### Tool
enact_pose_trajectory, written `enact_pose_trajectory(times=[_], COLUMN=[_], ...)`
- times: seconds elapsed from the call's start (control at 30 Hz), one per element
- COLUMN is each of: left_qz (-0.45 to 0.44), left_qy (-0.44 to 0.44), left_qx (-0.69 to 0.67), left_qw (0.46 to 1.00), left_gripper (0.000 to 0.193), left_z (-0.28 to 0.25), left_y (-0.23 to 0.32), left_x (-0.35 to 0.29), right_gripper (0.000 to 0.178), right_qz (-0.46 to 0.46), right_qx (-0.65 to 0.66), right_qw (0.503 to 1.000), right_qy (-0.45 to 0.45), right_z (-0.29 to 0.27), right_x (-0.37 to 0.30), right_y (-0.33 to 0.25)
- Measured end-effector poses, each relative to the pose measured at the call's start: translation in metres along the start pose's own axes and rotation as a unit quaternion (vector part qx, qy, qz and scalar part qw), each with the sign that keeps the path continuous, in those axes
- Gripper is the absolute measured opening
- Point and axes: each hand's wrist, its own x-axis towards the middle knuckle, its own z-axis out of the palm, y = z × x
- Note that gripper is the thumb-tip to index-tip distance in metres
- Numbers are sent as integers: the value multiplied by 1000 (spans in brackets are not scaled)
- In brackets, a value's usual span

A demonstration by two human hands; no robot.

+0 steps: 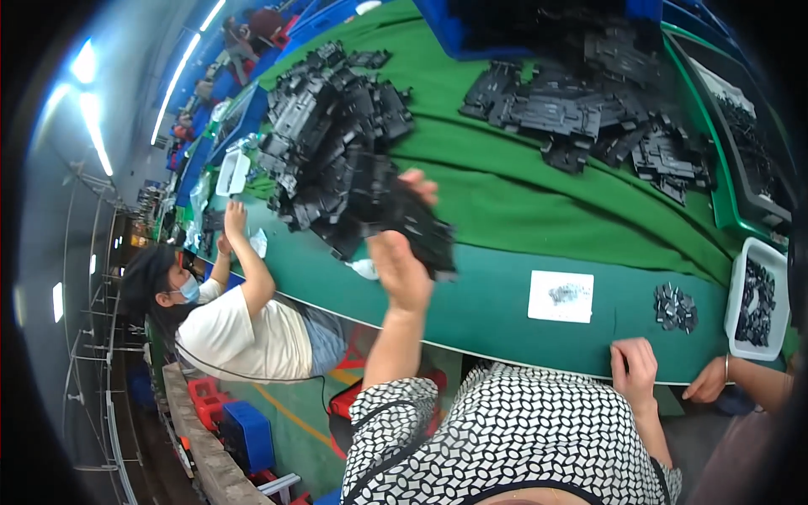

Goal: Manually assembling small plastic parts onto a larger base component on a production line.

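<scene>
My left hand [404, 273] is wrapped around a black plastic part [427, 231], at the near side of a large heap of similar black plastic parts [307, 126]. Fingertips show beyond the part and the thumb side is nearer me; motion blurs its outline, and I cannot tell whether it is one part or a few stacked. My right hand [635, 367] rests at the table's front edge with its fingers curled in and nothing visible in them. Nearest to it on the table are a small pile of little black pieces [676, 307] and a white card with dark speckles [560, 296].
Another heap of black parts [564, 109] lies on the green cloth [522, 198], below a blue bin [480, 38]. To the right stand a white tray of small pieces [735, 307] and a green crate [725, 189]. Another person's hand [707, 380] is close by; a masked co-worker [240, 337] sits left.
</scene>
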Motion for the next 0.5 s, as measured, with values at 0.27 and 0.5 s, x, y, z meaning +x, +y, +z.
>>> enact_pose_trajectory(times=[0.27,0.5], left_qz=[275,-115], left_qy=[-7,-10], left_qx=[651,828], left_qw=[708,549], left_gripper=[57,59], left_z=[-117,-184], left_y=[9,-34], left_x=[204,268], right_gripper=[15,15], right_qz=[-71,-54], right_qx=[-118,-125], right_qw=[988,987], right_qy=[68,80], right_z=[18,19], right_x=[0,-4], right_y=[7,4])
